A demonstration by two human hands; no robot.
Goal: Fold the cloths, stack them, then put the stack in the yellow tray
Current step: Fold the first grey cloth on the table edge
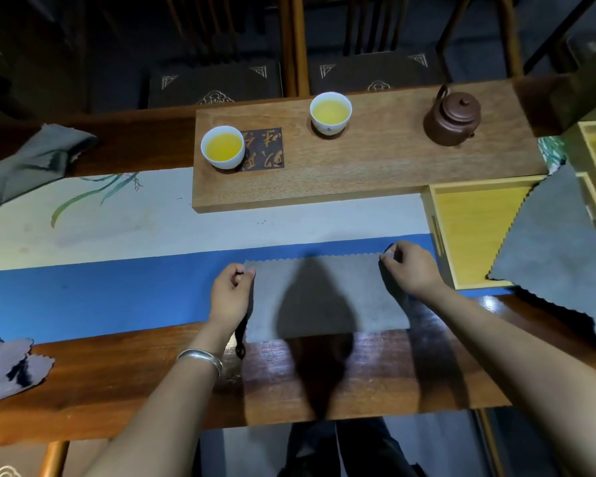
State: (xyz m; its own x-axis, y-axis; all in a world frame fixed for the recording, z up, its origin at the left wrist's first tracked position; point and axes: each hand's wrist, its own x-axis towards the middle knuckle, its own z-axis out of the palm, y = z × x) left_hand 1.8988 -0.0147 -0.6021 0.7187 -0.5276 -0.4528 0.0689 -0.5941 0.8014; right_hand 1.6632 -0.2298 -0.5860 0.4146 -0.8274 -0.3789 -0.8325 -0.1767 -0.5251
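A grey cloth [324, 290] with zigzag edges lies folded flat in front of me, partly on the blue runner strip. My left hand [231, 294] pinches its far left corner and my right hand [410, 266] pinches its far right corner. The yellow tray [468, 228] stands to the right, with a second grey cloth [558, 249] draped over its right side and hanging onto the table. A crumpled grey cloth [31, 160] lies at the far left. Another crumpled grey cloth [7, 366] rests at the near left edge.
A raised wooden board [375, 166] behind the cloth carries two white cups of yellow tea [222, 146] [330, 111] and a brown clay teapot [453, 118]. A painted table runner [117, 222] crosses the wooden table. Chairs stand beyond the far edge.
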